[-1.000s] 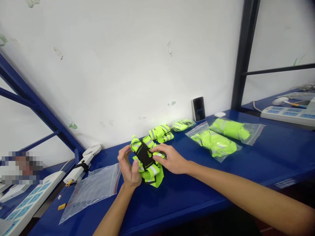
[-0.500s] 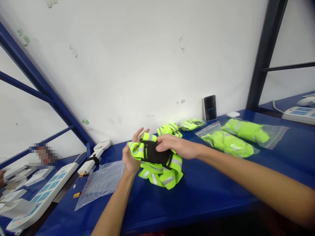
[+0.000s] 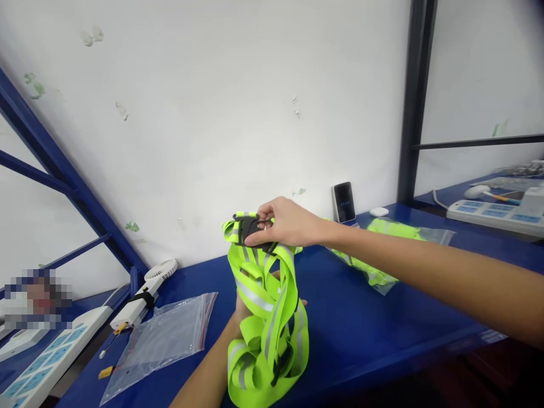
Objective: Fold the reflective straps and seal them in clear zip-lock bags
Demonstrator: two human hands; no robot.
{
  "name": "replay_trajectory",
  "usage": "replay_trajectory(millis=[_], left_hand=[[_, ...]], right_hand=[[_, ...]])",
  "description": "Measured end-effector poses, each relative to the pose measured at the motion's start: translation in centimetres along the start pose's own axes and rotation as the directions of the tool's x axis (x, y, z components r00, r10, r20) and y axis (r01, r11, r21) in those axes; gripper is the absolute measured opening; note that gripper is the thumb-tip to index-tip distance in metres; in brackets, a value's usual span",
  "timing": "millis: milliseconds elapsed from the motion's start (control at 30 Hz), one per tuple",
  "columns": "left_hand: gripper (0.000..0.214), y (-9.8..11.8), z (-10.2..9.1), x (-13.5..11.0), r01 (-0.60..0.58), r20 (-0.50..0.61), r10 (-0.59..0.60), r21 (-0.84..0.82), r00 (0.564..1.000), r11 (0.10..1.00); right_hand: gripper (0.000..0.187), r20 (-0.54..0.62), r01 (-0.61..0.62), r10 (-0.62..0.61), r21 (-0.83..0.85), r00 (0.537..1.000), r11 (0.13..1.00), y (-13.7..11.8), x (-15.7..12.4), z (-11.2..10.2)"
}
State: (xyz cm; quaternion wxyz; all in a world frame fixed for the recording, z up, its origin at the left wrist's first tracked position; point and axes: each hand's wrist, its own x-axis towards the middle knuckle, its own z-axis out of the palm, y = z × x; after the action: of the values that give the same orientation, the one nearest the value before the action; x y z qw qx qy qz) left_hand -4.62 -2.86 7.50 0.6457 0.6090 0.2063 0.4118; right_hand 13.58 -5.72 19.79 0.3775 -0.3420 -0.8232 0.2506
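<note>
A fluorescent yellow-green reflective strap vest (image 3: 254, 293) with silver stripes hangs in loose loops in front of me, its lower loops bunched low over the table's front part. My right hand (image 3: 293, 221) is closed on the black panel (image 3: 249, 229) at its top, thumb in front and fingers curled behind. Lower down, my left hand (image 3: 241, 309) holds the straps from behind. The loops cover most of that hand, and only some fingertips show past them. Left of the vest, a clear zip bag (image 3: 170, 334) lies flat on the blue table (image 3: 352, 334).
A white handheld fan (image 3: 161, 269) lies by the wall, with a small yellow piece (image 3: 105, 372) nearer me. Bagged green vests (image 3: 393, 228) lie behind my right forearm. A clock display (image 3: 343, 202) and a white disc (image 3: 379, 212) are at the back. Power strips (image 3: 55, 354) flank the table.
My right hand has raised the black panel, and the bundled straps now hang down loosely. My left hand has moved lower, behind the straps. The view has swung to the right.
</note>
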Motion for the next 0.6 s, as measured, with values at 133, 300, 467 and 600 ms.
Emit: replay_trajectory(millis=[133,300,467,600], left_hand=[[0.077,-3.0,0.5,-1.7,0.214,0.182,-0.174,-0.233,0.968,0.948],[0.063,-4.3,0.8,-3.4,0.418,0.291,-0.341,-0.267,0.894,0.868],[0.050,-4.1,1.3,-3.3,0.449,0.153,-0.444,0.003,0.883,0.894],[0.043,-4.4,1.3,-2.5,0.369,0.075,-0.380,0.135,0.922,0.920]], right_hand=[[0.041,-0.078,-0.096,0.086,-0.127,0.993,0.987,2.0,-0.1,-1.5],[0.040,-0.097,-0.186,0.175,-0.115,0.980,0.976,4.1,-0.5,-1.9],[0.039,-0.140,-0.313,0.343,0.199,0.929,0.929,5.4,-0.4,-2.6],[0.023,0.022,-0.357,0.433,0.606,0.901,0.711,3.6,-1.4,-2.9]])
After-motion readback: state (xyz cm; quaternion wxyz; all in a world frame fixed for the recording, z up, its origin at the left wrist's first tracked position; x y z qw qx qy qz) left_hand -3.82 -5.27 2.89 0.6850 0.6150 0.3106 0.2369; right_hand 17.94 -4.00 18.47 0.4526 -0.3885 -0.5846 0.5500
